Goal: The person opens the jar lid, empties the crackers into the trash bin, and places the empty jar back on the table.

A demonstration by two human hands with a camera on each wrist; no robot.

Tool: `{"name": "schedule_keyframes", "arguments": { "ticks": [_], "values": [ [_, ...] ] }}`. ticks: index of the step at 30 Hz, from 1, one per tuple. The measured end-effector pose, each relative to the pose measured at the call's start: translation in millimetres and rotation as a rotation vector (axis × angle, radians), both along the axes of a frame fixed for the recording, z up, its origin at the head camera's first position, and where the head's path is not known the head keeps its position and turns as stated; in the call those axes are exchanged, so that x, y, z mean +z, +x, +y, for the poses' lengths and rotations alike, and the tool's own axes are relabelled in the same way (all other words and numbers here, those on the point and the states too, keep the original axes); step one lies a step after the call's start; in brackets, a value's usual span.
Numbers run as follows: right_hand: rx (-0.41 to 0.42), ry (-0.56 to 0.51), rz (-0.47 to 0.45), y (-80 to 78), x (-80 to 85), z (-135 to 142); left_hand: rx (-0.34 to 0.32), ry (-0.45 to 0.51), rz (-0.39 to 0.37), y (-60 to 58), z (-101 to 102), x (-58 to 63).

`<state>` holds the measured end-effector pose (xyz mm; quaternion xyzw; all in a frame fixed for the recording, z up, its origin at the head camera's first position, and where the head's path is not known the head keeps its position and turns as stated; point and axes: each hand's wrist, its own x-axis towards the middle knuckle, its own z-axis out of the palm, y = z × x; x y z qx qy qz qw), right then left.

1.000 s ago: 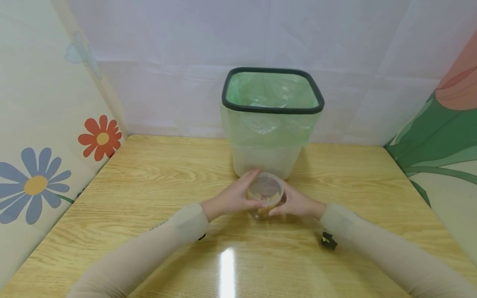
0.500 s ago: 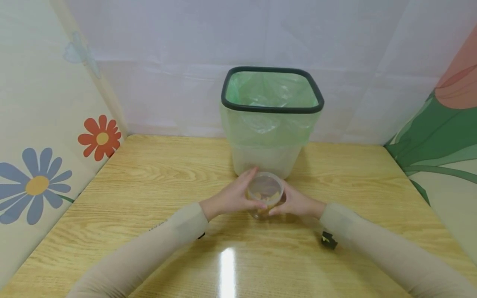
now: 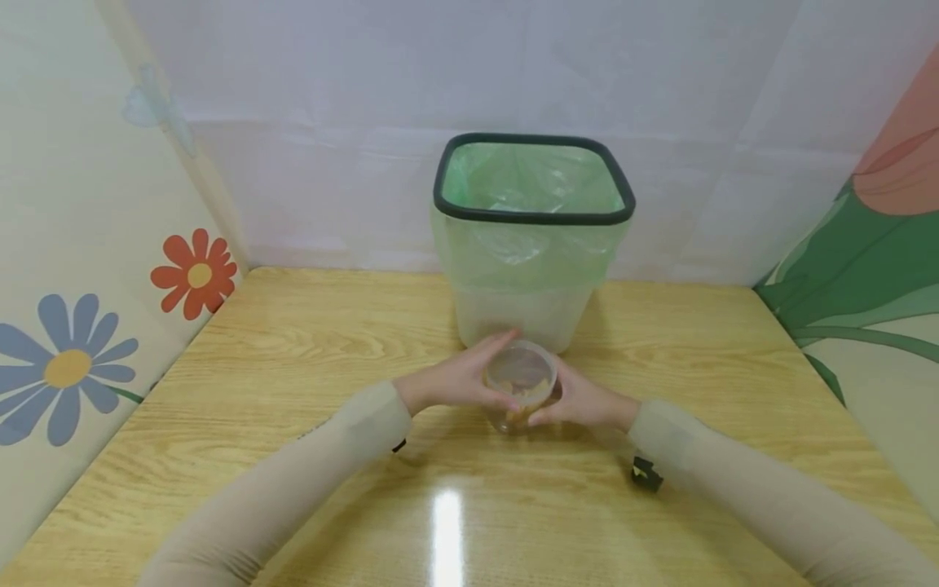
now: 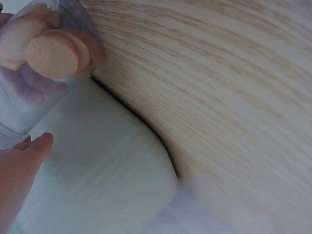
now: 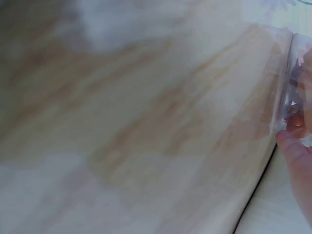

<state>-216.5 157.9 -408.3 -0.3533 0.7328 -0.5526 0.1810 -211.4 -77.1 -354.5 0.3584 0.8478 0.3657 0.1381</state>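
A clear plastic jar with pale round biscuits inside is between the two hands in the head view, in front of the trash bin. My left hand holds its left side near the top, thumb across the front and a finger reaching behind the rim. On the opposite side, my right hand grips the jar lower down, with its thumb at the front. The left wrist view shows left fingertips beside the jar's rim end, and right fingers through the clear wall.
A trash bin with a dark rim and green liner stands right behind the jar, by the white backdrop. Wood-grain table spreads around it. Flower-patterned panels flank both sides. A small dark object shows under the right sleeve.
My left hand has turned slightly around the jar's top, its finger reaching further right behind the rim and the forearm rising a little. The right hand and jar stay nearly still.
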Motion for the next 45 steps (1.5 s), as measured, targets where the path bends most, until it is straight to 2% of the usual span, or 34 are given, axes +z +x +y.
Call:
{"name": "schedule_keyframes", "arguments": {
  "ticks": [6,14,25,30,45],
  "values": [
    [0.001,-0.002,0.002,1.2,0.6,0,0.039,0.005,-0.009,3.6,0,-1.4],
    [-0.001,-0.016,-0.003,1.5,0.2,-1,0.084,0.024,0.056,8.8,3,-4.5],
    [0.003,-0.009,0.008,0.9,0.2,0,0.166,0.034,0.068,18.3,9,-7.5],
    [0.009,-0.018,0.004,0.8,-0.2,-1,0.184,0.040,0.095,20.1,10,-8.8],
    [0.015,-0.035,0.010,0.7,0.8,-2,0.217,0.031,0.113,24.6,13,-8.0]
  ]
}}
